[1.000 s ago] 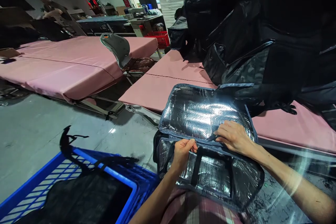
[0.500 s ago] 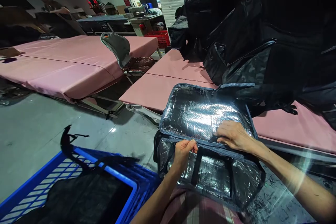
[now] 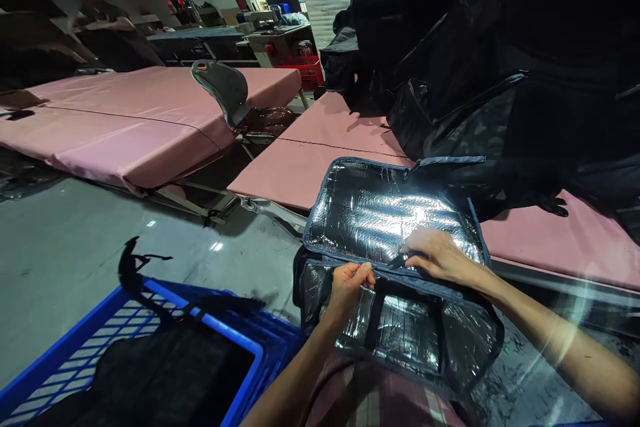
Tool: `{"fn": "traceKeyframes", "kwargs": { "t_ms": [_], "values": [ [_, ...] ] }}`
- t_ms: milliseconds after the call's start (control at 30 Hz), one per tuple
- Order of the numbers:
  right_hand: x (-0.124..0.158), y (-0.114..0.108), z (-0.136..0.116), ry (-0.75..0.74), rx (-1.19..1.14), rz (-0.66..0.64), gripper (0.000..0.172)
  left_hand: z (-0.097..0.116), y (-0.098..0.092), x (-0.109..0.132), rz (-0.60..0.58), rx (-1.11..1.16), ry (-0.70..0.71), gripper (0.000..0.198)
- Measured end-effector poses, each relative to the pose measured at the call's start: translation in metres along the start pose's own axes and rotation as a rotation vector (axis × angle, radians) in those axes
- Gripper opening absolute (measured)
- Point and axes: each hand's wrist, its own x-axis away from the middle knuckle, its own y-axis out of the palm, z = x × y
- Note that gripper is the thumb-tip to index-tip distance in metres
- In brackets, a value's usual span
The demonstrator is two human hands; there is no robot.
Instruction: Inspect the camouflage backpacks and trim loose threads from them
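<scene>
An insulated bag [image 3: 407, 327] with silver foil lining lies open across my lap. Its foil-lined lid [image 3: 360, 210], bound in grey-blue tape, is folded back against the edge of the pink table. My left hand [image 3: 347, 287] is closed in a pinch at the seam between lid and body. What its fingertips hold is too small to make out. Just to the right, my right hand [image 3: 437, 253] curls around a small black pointed tool [image 3: 399, 260], whose tip points left along the seam. The palm hides most of that tool, so its exact kind is unclear.
A blue plastic crate [image 3: 257, 347] with black bags inside stands on the floor at left. Black bags [image 3: 450, 47] are piled high on the pink-covered table [image 3: 295, 170]. Beyond are a grey chair [image 3: 220, 87], another pink table [image 3: 115, 120] and a person [image 3: 103, 17].
My right hand has shifted slightly left and up along the seam, and more of the black tool shows. My left hand stays nearly in place. The far person's arms have moved.
</scene>
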Motion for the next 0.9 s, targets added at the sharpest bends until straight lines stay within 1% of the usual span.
{"fn": "traceKeyframes", "kwargs": {
  "t_ms": [67, 133, 167, 200, 233, 300, 333, 400, 467, 600, 667, 767, 833, 900],
  "values": [
    [0.0, 0.0, -0.002, 0.054, -0.06, 0.011, 0.018, 0.005, -0.002, 0.003, 0.005, -0.093, 0.0, 0.039],
    [0.0, -0.001, -0.004, 0.109, -0.102, 0.029, 0.015, 0.012, -0.003, 0.008, 0.01, -0.313, 0.042, 0.04],
    [0.0, -0.002, -0.005, 0.124, -0.108, 0.034, 0.014, 0.017, -0.003, 0.01, 0.019, -0.459, 0.102, 0.039],
    [0.0, -0.002, -0.007, 0.131, -0.106, 0.033, 0.013, 0.022, -0.002, 0.012, 0.028, -0.6, 0.192, 0.036],
    [0.0, -0.003, -0.008, 0.134, -0.097, 0.03, 0.012, 0.027, -0.001, 0.013, 0.032, -0.721, 0.303, 0.03],
    [0.001, -0.004, -0.011, 0.134, -0.059, 0.022, 0.013, 0.036, 0.002, 0.011, 0.019, -0.889, 0.527, 0.015],
    [0.002, -0.004, -0.013, 0.137, -0.034, 0.023, 0.014, 0.04, 0.003, 0.008, -0.006, -0.949, 0.609, 0.011],
    [0.007, -0.003, -0.014, 0.149, 0.029, 0.053, 0.016, 0.046, 0.004, 0.001, -0.086, -1.069, 0.702, 0.014],
    [0.016, -0.002, -0.015, 0.169, 0.111, 0.123, 0.019, 0.051, 0.003, -0.007, -0.178, -1.156, 0.73, 0.015],
    [0.034, 0.002, -0.014, 0.214, 0.198, 0.268, 0.022, 0.061, 0.002, -0.019, -0.37, -1.216, 0.72, 0.017],
    [0.039, 0.004, -0.015, 0.237, 0.199, 0.289, 0.022, 0.069, 0.004, -0.021, -0.444, -1.268, 0.711, 0.02],
    [0.041, 0.009, -0.018, 0.241, 0.219, 0.277, 0.023, 0.082, 0.011, -0.023, -0.551, -1.36, 0.724, 0.025],
    [0.04, 0.012, -0.019, 0.225, 0.238, 0.276, 0.024, 0.088, 0.016, -0.022, -0.582, -1.426, 0.73, 0.026],
    [0.038, 0.015, -0.021, 0.209, 0.254, 0.283, 0.025, 0.089, 0.019, -0.021, -0.561, -1.487, 0.725, 0.025]
  ]
}}
